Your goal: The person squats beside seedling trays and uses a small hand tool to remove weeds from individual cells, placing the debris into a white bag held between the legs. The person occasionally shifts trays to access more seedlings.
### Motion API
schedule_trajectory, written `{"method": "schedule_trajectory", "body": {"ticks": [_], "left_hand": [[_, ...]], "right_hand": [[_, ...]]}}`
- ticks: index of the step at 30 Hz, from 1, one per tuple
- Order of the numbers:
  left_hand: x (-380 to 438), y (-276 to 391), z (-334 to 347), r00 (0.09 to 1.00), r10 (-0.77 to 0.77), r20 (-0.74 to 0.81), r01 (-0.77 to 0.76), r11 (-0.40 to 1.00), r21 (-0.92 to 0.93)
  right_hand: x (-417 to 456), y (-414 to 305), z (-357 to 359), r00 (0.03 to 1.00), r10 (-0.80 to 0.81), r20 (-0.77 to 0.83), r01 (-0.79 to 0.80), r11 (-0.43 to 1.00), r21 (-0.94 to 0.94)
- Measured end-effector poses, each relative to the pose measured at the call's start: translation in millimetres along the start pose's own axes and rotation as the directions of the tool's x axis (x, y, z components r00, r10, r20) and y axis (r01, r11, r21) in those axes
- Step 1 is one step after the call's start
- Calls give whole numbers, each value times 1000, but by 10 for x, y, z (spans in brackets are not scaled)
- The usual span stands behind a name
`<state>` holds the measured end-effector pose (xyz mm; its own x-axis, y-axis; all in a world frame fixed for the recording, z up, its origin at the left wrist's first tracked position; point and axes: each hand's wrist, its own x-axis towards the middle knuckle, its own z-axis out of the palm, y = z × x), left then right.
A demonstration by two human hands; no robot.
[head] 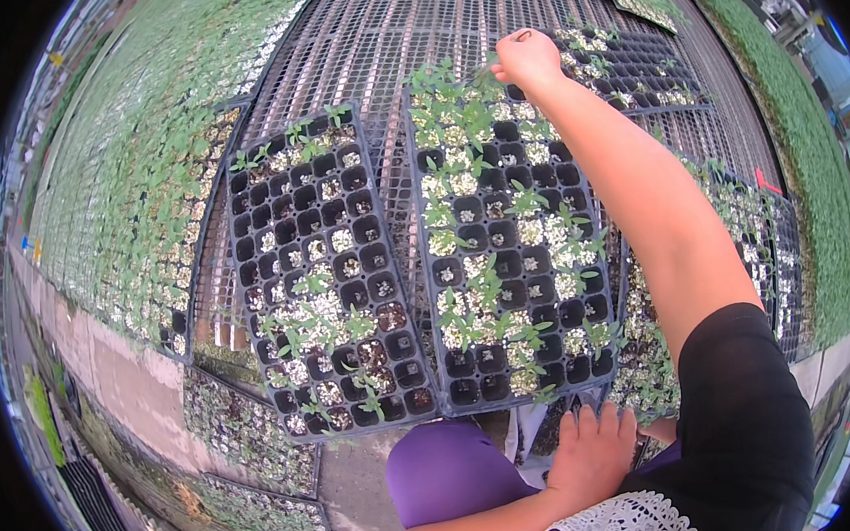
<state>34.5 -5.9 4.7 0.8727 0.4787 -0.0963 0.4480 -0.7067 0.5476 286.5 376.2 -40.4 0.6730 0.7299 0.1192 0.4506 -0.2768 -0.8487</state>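
Observation:
Two black plastic cell trays lie side by side before me, a left tray [293,211] and a right tray [493,178]. Both have a mix of bare cells and cells with white granular medium and small green seedlings [523,201]. My right hand [529,60] is closed above the far edge of the right tray. A thin tool with a dark bent end [523,36] shows at its top, mostly hidden in the fist. Blurred green leaves appear beside its fingers. My left hand [595,451] rests palm down just below the right tray's near edge, fingers slightly apart, holding nothing visible.
A slatted mesh bench [388,19] supports the trays. Dense seedlings [141,159] cover the left side. Another cell tray [646,69] lies at the far right, and a planted tray [642,354] sits beside the right tray. My purple-clad knee [445,472] is under the near edges.

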Motion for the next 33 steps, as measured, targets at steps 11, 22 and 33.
{"method": "schedule_trajectory", "body": {"ticks": [11,22,33], "left_hand": [[43,-19,-24,999,-5,-37,6,1000,20],[43,-99,-47,997,-27,-67,30,999,40],[49,-117,-17,996,-52,-66,56,997,57]], "right_hand": [[134,-130,45,989,22,146,16,967,-255],[47,-338,2,974,103,201,-87,992,-88],[-99,-519,49,953,174,248,-109,961,-253]]}}
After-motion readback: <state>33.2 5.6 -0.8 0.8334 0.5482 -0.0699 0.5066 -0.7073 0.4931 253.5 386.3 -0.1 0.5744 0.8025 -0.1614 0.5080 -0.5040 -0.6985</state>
